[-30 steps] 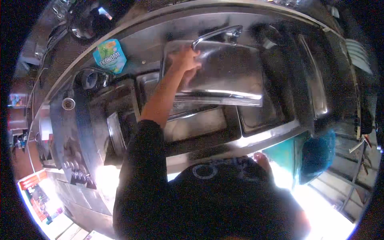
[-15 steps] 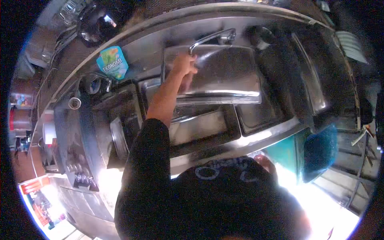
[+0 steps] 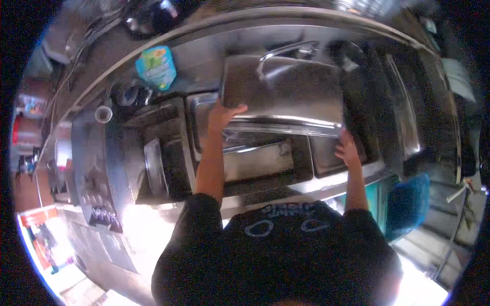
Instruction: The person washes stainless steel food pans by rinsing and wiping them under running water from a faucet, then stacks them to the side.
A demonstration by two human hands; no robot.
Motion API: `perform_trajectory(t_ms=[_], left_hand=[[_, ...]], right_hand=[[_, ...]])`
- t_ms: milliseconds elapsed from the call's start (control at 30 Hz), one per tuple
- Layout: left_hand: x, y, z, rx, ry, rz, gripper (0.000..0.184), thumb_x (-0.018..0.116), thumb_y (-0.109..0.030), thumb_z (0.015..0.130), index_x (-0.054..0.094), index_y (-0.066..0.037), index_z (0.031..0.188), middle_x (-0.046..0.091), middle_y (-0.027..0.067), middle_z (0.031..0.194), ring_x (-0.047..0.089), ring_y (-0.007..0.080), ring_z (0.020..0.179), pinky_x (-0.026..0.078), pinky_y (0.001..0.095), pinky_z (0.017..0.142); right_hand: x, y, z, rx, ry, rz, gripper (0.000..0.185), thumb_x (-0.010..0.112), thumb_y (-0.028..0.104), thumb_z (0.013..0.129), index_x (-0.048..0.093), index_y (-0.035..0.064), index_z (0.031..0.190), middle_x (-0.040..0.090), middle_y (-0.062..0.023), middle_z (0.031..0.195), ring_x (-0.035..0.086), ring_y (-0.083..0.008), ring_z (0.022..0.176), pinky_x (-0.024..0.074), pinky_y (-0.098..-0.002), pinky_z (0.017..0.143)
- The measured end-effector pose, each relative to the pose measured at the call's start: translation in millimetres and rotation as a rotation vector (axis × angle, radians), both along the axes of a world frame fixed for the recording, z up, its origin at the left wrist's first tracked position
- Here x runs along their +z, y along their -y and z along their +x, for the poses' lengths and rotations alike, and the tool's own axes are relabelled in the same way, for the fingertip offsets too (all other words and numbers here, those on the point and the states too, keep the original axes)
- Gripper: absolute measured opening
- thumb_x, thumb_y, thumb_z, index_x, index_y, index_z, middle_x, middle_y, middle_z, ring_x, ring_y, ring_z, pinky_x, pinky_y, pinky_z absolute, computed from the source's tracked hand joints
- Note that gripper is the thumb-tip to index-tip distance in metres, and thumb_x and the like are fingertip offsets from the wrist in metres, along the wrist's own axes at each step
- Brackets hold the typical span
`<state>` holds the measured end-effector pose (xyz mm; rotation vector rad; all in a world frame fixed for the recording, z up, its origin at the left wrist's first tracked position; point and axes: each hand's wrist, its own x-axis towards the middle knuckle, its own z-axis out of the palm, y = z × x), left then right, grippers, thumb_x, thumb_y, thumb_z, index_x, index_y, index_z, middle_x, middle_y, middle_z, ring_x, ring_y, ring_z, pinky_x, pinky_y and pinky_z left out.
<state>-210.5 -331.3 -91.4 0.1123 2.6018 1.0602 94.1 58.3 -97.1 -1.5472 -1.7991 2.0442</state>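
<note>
A large rectangular metal tray [image 3: 291, 89] lies tilted over the sink, under the faucet [image 3: 286, 51]. My left hand [image 3: 223, 115] grips its left edge near the front corner, the thumb lying across the top. At the tray's front right corner is my right hand [image 3: 348, 148], fingers apart and the upper fingertips at the rim; blur hides how firmly they touch. Below the tray's front edge, a sink basin [image 3: 301, 171] shows a pale rectangular surface inside. Whether water runs from the faucet is too blurred to tell.
A blue-green EKONOMI pouch [image 3: 157, 69] stands on the back left ledge. A metal container [image 3: 155, 166] sits in the left basin. Beside the counter at the right is a blue bin [image 3: 408, 206]. Stacked white plates [image 3: 457, 79] stand far right.
My left hand has come down from beside the faucet spout to the tray's left edge. My right hand has risen from near my body to the tray's right corner. The view has shifted slightly.
</note>
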Motion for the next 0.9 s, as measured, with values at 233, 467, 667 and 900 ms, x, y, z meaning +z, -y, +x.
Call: perform_trajectory(t_ms=[233, 467, 667, 900], left_hand=[[-5, 10, -13, 0.149, 0.243, 0.177, 0.062, 0.084, -0.053, 0.058, 0.069, -0.007, 0.097, 0.065, 0.006, 0.073, 0.061, 0.0124, 0.065, 0.048, 0.0311, 0.061], [-47, 35, -21, -0.044, 0.069, 0.473, 0.044, 0.078, -0.044, 0.072, 0.07, -0.006, 0.092, 0.066, 0.0043, 0.085, 0.058, 0.0158, 0.069, 0.044, 0.0337, 0.062], [-31, 22, -24, 0.204, 0.218, 0.823, 0.037, 0.071, -0.041, 0.08, 0.068, -0.004, 0.084, 0.062, 0.0014, 0.073, 0.052, 0.0126, 0.055, 0.04, 0.0323, 0.049], [-100, 16, -55, 0.359, 0.408, 0.554, 0.048, 0.054, -0.05, 0.089, 0.067, -0.004, 0.098, 0.062, 0.0055, 0.078, 0.054, 0.0182, 0.061, 0.042, 0.0336, 0.053]], right_hand=[[-43, -10, -6, 0.227, -0.148, -0.065, 0.066, 0.048, 0.053, 0.091, 0.026, 0.0232, 0.146, 0.04, -0.0064, 0.141, 0.051, -0.0295, 0.115, 0.0426, -0.0485, 0.091], [-55, -24, 3, 0.024, -0.147, -0.125, 0.062, 0.043, 0.058, 0.092, 0.033, 0.0223, 0.142, 0.046, -0.006, 0.135, 0.052, -0.0271, 0.11, 0.0425, -0.0448, 0.088], [-23, -50, -41, -0.261, -0.031, -0.011, 0.062, 0.039, 0.06, 0.093, 0.044, 0.0174, 0.137, 0.052, -0.008, 0.13, 0.054, -0.024, 0.103, 0.0418, -0.0404, 0.087], [-17, -55, -99, 0.086, -0.465, -0.011, 0.068, 0.047, 0.058, 0.091, 0.048, 0.0051, 0.134, 0.053, -0.0108, 0.13, 0.053, -0.0235, 0.112, 0.0434, -0.0415, 0.093]])
